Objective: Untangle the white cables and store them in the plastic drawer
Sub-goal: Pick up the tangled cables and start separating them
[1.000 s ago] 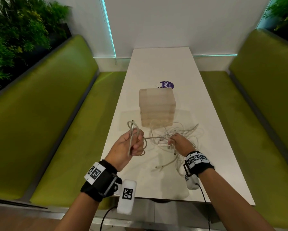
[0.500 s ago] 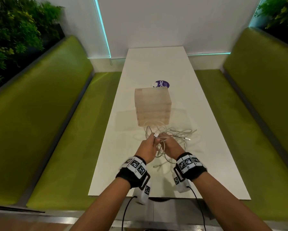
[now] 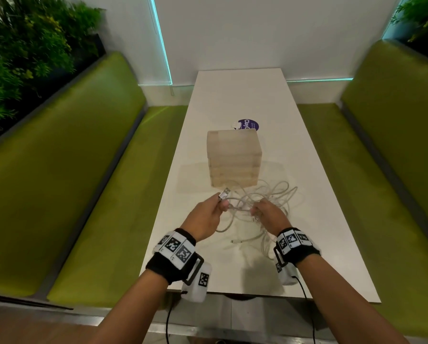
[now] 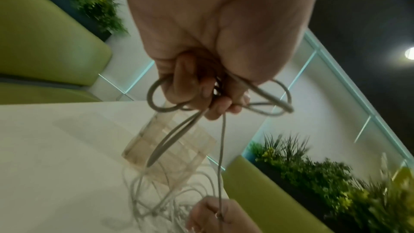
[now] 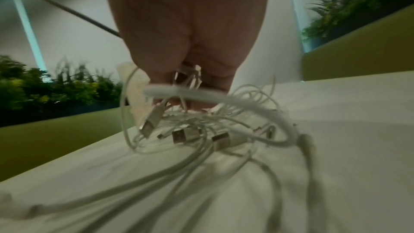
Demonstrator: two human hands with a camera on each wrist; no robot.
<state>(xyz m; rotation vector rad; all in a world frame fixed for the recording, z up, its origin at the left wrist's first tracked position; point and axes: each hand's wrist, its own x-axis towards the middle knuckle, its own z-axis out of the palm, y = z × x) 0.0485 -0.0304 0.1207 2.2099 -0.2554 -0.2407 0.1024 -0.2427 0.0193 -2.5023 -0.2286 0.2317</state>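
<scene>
A tangle of white cables (image 3: 270, 202) lies on the white table (image 3: 257, 100) just in front of the translucent plastic drawer unit (image 3: 234, 160). My left hand (image 3: 209, 214) grips a looped bunch of one cable (image 4: 170, 107), and a USB plug (image 3: 224, 194) sticks up past its fingers. A strand runs from it across to my right hand (image 3: 267, 212), which pinches cables at the tangle's near left side. In the right wrist view several USB plugs (image 5: 179, 135) lie under the fingers (image 5: 197, 102).
A purple round sticker (image 3: 248, 125) lies behind the drawer unit. Green benches (image 3: 91, 194) flank the table on both sides, with plants (image 3: 22, 58) behind them. A loose cable end (image 3: 235, 241) rests near the table's front edge.
My left hand came in from the left to meet the right one, then drew a little apart again, with a USB plug now showing above it. The camera has shifted.
</scene>
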